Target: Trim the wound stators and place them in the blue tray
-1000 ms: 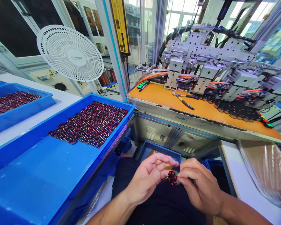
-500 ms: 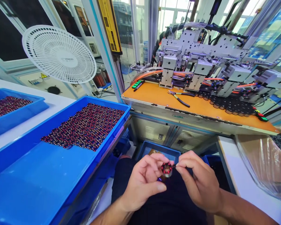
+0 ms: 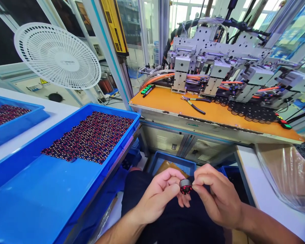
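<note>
A small ring-shaped motor stator point(image 3: 185, 186), with a dark grey rim and red windings, is between my two hands above my lap. My left hand point(image 3: 160, 195) holds it from the left, thumb at its side and the other fingers behind and below. Its grey outer wall faces up, and the red windings show along the lower edge. At the stator's right edge, my right hand point(image 3: 216, 195) is closed in a pinch of thumb and forefinger. A thin wire ran into this pinch a moment earlier; now the fingertips hide most of it.
At left, a blue tray point(image 3: 53, 189) carries many similar stators point(image 3: 91, 135); another blue tray point(image 3: 35, 117) lies beyond. Cutting pliers point(image 3: 195, 104) rest on the orange bench point(image 3: 162, 100) before a machine point(image 3: 213, 71). A fan point(image 3: 66, 62) stands back left. A blue bin point(image 3: 173, 159) sits below.
The stator has turned from showing its open ring face to showing its outer wall, and sits slightly further right. My left thumb has closed onto it. My right pinch is nearer its edge.
</note>
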Motion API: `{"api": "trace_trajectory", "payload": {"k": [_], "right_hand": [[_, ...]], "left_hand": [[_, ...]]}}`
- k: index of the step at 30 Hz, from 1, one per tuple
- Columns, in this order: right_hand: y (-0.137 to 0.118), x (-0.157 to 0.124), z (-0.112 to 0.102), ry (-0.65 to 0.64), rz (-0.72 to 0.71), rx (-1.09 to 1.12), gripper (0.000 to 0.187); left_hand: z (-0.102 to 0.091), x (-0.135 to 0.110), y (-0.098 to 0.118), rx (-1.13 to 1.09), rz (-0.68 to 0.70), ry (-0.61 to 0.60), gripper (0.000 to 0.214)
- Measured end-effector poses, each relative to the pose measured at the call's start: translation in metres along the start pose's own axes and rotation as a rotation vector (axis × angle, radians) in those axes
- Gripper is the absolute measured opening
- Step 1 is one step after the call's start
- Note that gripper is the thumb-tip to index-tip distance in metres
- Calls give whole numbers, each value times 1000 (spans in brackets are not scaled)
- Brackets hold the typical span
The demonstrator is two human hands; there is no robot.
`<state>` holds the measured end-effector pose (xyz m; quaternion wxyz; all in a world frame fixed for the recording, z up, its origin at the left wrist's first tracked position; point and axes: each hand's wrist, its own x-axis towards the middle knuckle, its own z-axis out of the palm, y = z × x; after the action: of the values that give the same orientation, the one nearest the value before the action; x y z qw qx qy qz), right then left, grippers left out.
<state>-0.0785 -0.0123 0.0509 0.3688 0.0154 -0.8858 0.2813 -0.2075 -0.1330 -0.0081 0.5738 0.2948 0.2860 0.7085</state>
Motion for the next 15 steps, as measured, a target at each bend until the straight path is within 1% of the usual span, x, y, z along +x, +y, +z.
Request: {"api": "trace_trajectory", "payload": {"k": [4,10,13,15], "right_hand": [[0,0,1,29,6,-7,14],[-1,-2,5,42,40,9,12],[-7,-6,9,79,75,23,12],[-12,-10,14,122,142,70,12]], "left_hand": [[4,-1,4,33,133,58,16],[9,-1,3,20,289,145,23],[9,-2,3,95,350,185,26],[7,-1,4,189,388,216,28]]}}
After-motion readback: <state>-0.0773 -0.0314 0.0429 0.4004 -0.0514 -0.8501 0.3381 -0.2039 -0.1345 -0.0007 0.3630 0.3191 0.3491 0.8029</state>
